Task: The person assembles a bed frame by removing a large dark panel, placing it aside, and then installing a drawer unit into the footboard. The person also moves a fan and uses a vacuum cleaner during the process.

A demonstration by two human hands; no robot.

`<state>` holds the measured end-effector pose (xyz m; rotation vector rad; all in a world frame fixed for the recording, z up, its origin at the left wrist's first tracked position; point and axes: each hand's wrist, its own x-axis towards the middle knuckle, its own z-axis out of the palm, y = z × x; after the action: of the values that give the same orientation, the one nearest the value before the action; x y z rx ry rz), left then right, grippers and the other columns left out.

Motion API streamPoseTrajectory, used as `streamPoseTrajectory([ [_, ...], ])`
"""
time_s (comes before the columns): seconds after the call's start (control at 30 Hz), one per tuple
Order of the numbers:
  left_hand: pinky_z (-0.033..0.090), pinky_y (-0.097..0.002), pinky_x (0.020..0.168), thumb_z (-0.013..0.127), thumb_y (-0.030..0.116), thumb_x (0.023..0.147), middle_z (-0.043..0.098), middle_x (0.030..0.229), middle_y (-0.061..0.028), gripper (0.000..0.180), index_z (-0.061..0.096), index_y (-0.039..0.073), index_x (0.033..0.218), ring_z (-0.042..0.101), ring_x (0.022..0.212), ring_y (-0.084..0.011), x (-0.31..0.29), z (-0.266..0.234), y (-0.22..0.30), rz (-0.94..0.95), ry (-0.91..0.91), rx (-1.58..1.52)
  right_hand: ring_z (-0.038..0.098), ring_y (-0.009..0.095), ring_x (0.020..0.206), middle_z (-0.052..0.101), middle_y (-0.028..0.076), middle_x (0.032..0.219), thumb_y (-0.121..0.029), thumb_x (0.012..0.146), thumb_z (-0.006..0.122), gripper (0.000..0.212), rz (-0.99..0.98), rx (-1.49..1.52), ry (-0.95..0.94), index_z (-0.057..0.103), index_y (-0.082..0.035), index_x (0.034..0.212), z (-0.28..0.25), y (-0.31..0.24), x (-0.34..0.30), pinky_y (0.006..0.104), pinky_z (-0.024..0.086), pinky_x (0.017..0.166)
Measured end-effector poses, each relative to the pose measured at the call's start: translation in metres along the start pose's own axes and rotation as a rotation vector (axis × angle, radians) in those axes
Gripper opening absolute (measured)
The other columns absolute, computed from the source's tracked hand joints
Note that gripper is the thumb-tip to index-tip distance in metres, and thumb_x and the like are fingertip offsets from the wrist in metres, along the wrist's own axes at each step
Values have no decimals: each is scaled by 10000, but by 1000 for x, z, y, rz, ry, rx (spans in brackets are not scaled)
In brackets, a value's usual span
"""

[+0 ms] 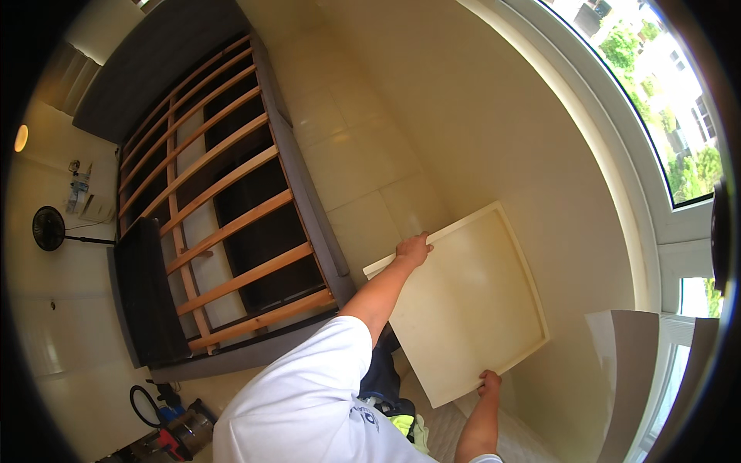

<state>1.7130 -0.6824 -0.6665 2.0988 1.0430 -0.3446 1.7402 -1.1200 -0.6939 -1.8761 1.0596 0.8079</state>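
Observation:
A large cream rectangular panel (467,301) with a raised rim stands out in front of me, beside the wall. My left hand (414,250) is closed over its far edge, with the arm stretched forward. On the near edge, at the lower right, my right hand (488,382) has its fingers curled round the rim. The panel's underside is hidden, so I cannot tell whether it is a loose board or the top of a piece of furniture.
To the left stands a grey bed frame (305,177) with bare wooden slats (243,218) and a dark panel (147,289) on it. Beyond are a black fan (49,228) and a vacuum cleaner (189,428). A window (656,100) lines the right wall; pale tiles (359,147) run beside the bed.

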Motion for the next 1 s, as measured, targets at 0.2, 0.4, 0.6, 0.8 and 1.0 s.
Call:
streamPoseTrajectory([
  [0.2, 405, -407, 790, 474, 313, 818, 548, 1030, -122, 377, 433, 110, 1134, 508, 979, -273, 14, 5, 23, -19, 21, 15, 492, 244, 662, 478, 106, 802, 92, 529, 472, 394, 42, -60, -10, 427, 103, 920, -8, -28, 21, 288, 369, 558],
  [0.4, 393, -395, 827, 480, 349, 808, 530, 1084, -114, 441, 395, 177, 1206, 496, 1007, -269, 15, 12, 24, -16, 12, 72, 380, 178, 580, 366, 70, 734, 93, 547, 468, 297, -24, 96, -36, 402, 76, 837, -1, -27, 11, 237, 300, 517],
  [0.6, 391, -392, 843, 483, 376, 801, 526, 1097, -100, 455, 386, 227, 1220, 489, 1024, -263, 17, 16, 20, 24, 43, 43, 504, 245, 691, 479, 142, 866, 127, 522, 465, 405, -52, 121, -4, 406, 121, 923, -5, -21, 30, 288, 394, 604],
  [0.8, 388, -388, 853, 511, 369, 789, 527, 1097, -96, 470, 393, 211, 1216, 486, 1030, -260, 16, 11, 26, -25, 4, 145, 343, 135, 467, 363, 40, 619, 101, 533, 486, 251, -77, 158, 67, 441, 72, 779, -1, -14, 21, 286, 277, 395],
  [1.0, 404, -388, 834, 517, 354, 793, 535, 1084, -99, 467, 405, 178, 1211, 502, 1007, -261, 26, 20, 13, -1, 29, 247, 336, 132, 443, 373, 36, 562, 103, 505, 504, 198, -115, 118, 79, 461, 62, 695, -2, -14, 19, 308, 242, 361],
])
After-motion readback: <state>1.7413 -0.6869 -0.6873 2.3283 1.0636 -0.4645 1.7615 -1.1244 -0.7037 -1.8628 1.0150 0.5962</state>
